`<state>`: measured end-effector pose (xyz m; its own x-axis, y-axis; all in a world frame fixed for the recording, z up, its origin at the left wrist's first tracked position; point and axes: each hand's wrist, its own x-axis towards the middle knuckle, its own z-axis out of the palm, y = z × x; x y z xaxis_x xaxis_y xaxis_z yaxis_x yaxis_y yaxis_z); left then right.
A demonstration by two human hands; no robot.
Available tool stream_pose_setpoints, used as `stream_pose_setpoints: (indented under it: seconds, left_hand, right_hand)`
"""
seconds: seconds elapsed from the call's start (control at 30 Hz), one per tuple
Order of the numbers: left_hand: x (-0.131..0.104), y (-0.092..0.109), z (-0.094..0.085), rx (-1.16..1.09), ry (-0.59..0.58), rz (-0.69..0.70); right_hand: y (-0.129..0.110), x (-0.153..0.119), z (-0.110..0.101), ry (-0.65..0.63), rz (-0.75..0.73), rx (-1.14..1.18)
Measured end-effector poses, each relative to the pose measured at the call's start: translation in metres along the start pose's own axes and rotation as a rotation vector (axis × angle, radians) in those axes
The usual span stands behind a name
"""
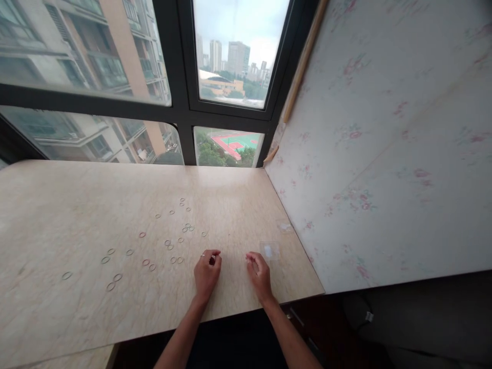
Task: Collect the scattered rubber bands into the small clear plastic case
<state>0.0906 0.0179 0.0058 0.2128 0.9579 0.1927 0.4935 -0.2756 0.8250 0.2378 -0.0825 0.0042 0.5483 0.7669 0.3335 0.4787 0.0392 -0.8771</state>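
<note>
My left hand [207,272] rests low over the stone-look sill with its thumb and fingertips curled together; a pale ring shows on one finger. Opposite it, my right hand [260,275] has its fingers bent in to the thumb. Anything small inside either pinch is too small or hidden to make out. Left of my left hand lie several thin loops like rubber bands, among them a grey one [180,260] close by, a red one [145,263] and a second red one [142,235]. Just beyond my right hand sits a clear plastic box [270,250] with something whitish in it.
The pale sill [230,195] runs up to a dark window frame [226,118]. A flowered wall [365,154] bounds it on the right. Another clear plastic piece [285,226] lies by that wall. The sill's front edge is just before my body.
</note>
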Motion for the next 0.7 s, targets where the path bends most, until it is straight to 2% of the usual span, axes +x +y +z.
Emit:
stream_pose_setpoints:
  seconds: [0.17,0.3,0.57,0.7]
  left_hand:
    - [0.002,0.000,0.002,0.018,0.017,-0.023]
    - [0.003,-0.002,0.004,0.018,0.055,-0.029]
    - [0.003,-0.001,0.006,0.064,0.094,-0.036]
    - [0.003,0.000,0.006,0.104,0.106,-0.043]
  right_hand:
    - [0.004,-0.009,-0.003,0.048,0.053,0.005]
    - [0.009,-0.016,-0.015,0.060,0.098,0.028]
    - [0.012,-0.021,-0.040,-0.035,0.175,0.163]
    - [0.010,-0.025,-0.051,-0.029,0.267,0.242]
